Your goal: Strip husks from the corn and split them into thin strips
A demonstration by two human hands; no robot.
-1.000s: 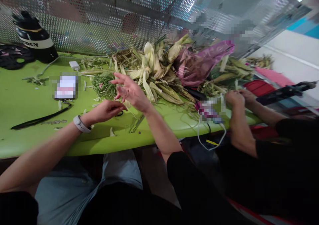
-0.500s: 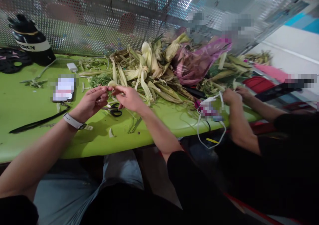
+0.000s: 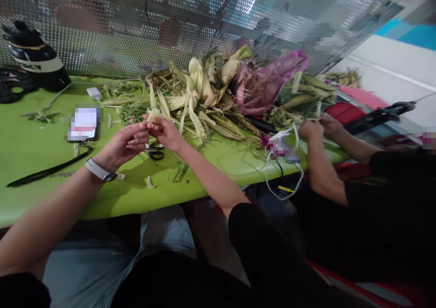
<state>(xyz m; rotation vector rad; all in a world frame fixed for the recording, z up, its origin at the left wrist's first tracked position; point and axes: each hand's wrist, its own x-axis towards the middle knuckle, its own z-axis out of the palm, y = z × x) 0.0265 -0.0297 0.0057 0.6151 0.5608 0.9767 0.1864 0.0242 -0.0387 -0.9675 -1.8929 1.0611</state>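
My left hand and my right hand meet above the green table, fingers pinched on a small pale ear of corn between them. My left wrist wears a white watch. Black scissors lie on the table just below my hands. A heap of corn husks and ears is piled right behind my hands.
A phone, a black strap and a white charger lie at the left. A black helmet stands far left by the perforated metal wall. A pink plastic bag tops the heap. Another person's hands work at the right.
My right hand came down from a raised, spread pose and joined my left hand, which lifted off the table. Both now pinch the small ear.
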